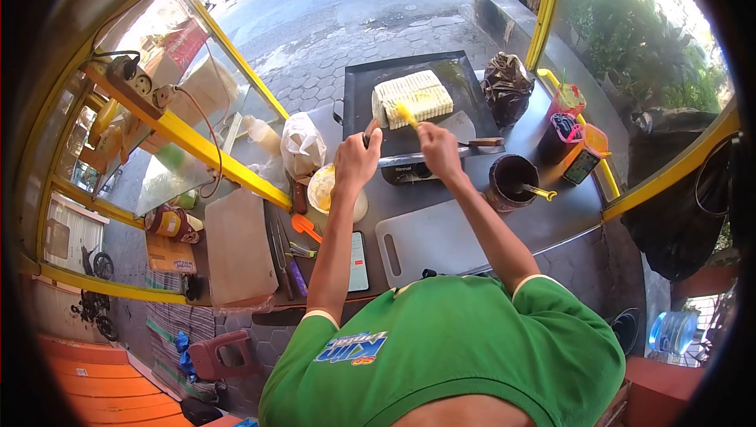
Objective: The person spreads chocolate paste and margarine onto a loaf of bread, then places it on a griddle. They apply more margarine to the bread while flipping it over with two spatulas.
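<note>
A block of white ridged bread (421, 90) lies on a black griddle (364, 81), with yellow spread on its near part. My right hand (438, 150) is closed around a spreader (406, 114) whose yellow-coated end touches the bread. At the loaf's near left corner, my left hand (358, 161) grips a tool with a dark handle (370, 131); its working end is hard to make out. A metal scraper with a wooden handle (482, 142) rests on the griddle's near right side. Below my left hand stands a white tub (321, 189) of yellow spread, partly hidden by my forearm.
A dark pot (513, 181) with a yellow-handled utensil stands right, near a phone (581, 166) and plastic containers (561, 137). A white cutting board (429, 242), another phone (358, 262), an orange spatula (305, 226) and knives (280, 258) lie nearer me. Yellow posts frame the cart.
</note>
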Demonstrator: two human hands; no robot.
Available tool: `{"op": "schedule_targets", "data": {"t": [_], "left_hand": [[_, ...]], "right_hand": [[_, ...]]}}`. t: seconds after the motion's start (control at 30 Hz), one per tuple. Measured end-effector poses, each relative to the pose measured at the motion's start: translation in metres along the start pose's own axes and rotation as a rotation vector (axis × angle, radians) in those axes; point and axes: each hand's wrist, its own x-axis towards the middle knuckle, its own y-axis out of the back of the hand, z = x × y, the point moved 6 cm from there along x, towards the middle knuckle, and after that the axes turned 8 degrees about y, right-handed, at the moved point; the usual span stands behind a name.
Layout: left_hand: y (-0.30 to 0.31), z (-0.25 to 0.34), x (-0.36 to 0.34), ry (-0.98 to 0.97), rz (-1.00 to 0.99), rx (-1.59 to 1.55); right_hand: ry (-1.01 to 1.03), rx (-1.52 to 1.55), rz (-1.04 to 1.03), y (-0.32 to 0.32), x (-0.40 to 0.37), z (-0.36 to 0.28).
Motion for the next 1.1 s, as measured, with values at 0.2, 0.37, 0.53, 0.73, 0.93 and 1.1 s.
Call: {"op": "schedule_targets", "data": {"t": [0.2, 0.37, 0.53, 0.73, 0.93, 1.1], "left_hand": [[0.017, -0.016, 0.002, 0.082, -0.021, -0.062], [0.007, -0.003, 0.002, 0.033, -0.039, -0.071], [0.011, -0.019, -0.002, 0.082, -0.025, -0.122], [0.005, -0.019, -0.003, 0.091, -0.024, -0.148], [0.010, -0.034, -0.007, 0.126, 0.013, -0.218], [0.011, -0.040, -0.005, 0.184, -0.022, -0.225]], "right_hand": [[-0.033, -0.120, 0.157, 0.020, 0.036, 0.033], [0.041, 0.034, -0.064, -0.022, 0.018, 0.021], [-0.032, -0.156, 0.133, 0.015, 0.033, 0.037], [-0.018, 0.056, -0.191, -0.020, 0.008, 0.008], [0.268, -0.058, -0.235, -0.025, 0.006, -0.006], [0.137, -0.087, -0.049, -0.008, 0.028, 0.006]]}}
